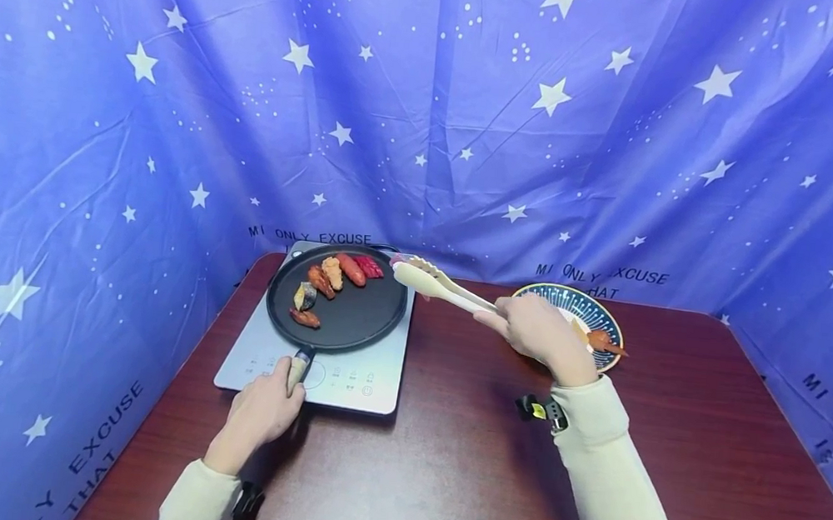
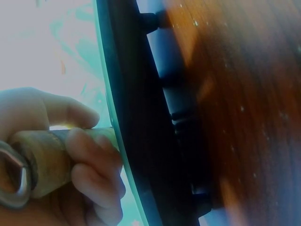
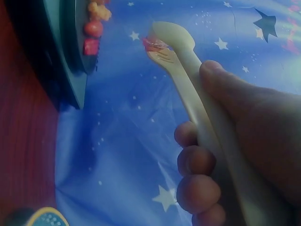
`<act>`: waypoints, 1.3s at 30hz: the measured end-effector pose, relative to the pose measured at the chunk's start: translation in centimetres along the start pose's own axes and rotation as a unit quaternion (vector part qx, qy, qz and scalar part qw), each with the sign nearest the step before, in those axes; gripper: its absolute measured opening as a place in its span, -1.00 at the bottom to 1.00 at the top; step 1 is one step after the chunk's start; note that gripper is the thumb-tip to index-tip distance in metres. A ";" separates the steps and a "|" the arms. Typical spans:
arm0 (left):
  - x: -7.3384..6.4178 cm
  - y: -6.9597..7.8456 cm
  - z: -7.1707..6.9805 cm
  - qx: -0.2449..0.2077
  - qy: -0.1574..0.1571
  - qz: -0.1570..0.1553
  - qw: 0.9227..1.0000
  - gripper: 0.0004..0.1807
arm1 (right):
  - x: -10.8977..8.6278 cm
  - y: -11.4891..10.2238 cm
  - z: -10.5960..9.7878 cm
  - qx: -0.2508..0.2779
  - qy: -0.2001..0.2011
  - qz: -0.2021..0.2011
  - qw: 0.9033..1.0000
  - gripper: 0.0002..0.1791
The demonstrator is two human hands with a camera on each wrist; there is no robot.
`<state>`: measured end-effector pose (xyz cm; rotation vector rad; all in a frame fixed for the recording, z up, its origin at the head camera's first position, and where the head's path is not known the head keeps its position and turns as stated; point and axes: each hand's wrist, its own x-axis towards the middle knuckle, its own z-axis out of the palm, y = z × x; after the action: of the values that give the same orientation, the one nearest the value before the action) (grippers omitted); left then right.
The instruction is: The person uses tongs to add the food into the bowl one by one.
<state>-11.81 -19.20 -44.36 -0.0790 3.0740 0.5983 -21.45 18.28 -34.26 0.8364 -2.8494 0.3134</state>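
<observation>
A black frying pan [image 1: 350, 321] sits on a grey induction cooktop [image 1: 344, 383] and holds several pieces of food [image 1: 332, 273] along its far-left side. My left hand [image 1: 275, 401] grips the pan's wooden handle [image 2: 51, 160], fingers [image 2: 89, 165] curled round it. Just right of the pan, my right hand [image 1: 531, 325] holds cream tongs [image 1: 444, 286] with their tips over the pan's right rim. Those tips pinch a small red piece [image 3: 153, 44]. In the right wrist view my fingers [image 3: 195, 160] wrap the tongs [image 3: 188, 70].
A blue patterned plate [image 1: 564, 295] with an orange piece of food [image 1: 604, 341] stands behind my right hand on the dark wooden table [image 1: 442, 463]. A blue star-printed cloth [image 1: 431, 111] walls in the table on three sides.
</observation>
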 end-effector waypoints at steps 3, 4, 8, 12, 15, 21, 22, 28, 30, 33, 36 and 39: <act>0.1 0.0 0.0 0.000 0.003 0.001 1.000 -0.52 | 0.6 -0.7 0.3 0.012 0.000 -0.007 1.000 -0.57; 0.1 0.1 0.0 0.000 0.004 0.001 1.000 -0.52 | 0.8 -0.9 0.3 0.016 0.000 -0.008 1.000 -0.57; 0.1 0.1 0.1 0.000 0.005 0.000 1.000 -0.51 | 1.5 -1.8 0.8 0.025 -0.009 -0.002 1.000 -0.56; 0.1 0.0 0.0 0.000 0.003 -0.003 1.000 -0.49 | 2.1 -2.7 1.5 0.024 -0.019 0.006 1.000 -0.55; 0.0 0.0 -0.1 -0.001 0.002 -0.004 1.000 -0.48 | 2.5 -3.3 2.1 0.019 -0.023 0.007 1.000 -0.55; 0.0 0.0 -0.1 -0.002 0.003 -0.004 1.000 -0.47 | 3.1 -4.3 3.0 0.015 -0.039 0.018 0.999 -0.56; 0.0 0.0 0.0 -0.001 0.003 -0.005 1.000 -0.47 | 3.2 -4.4 3.1 0.013 -0.043 0.022 0.999 -0.56; 0.0 0.2 0.0 -0.002 0.003 -0.003 1.000 -0.47 | 3.6 -5.0 3.9 0.006 -0.050 0.036 0.998 -0.53; 0.0 0.2 0.0 -0.003 0.000 -0.003 1.000 -0.47 | 3.8 -5.1 4.2 0.000 -0.051 0.036 0.998 -0.52; 0.0 0.2 0.0 -0.003 -0.001 -0.003 1.000 -0.47 | 4.0 -5.3 4.6 -0.006 -0.054 0.036 0.998 -0.52; 0.0 0.2 -0.1 -0.001 -0.001 -0.002 1.000 -0.46 | 4.2 -5.5 5.0 -0.007 -0.058 0.042 0.997 -0.52; -0.1 0.2 -0.1 0.000 -0.002 -0.002 1.000 -0.46 | 4.4 -5.8 5.4 -0.007 -0.062 0.048 0.997 -0.52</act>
<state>-11.75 -19.06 -44.17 -0.0853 3.0696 0.5984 -22.38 9.93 -37.68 0.7411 -3.0092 0.2621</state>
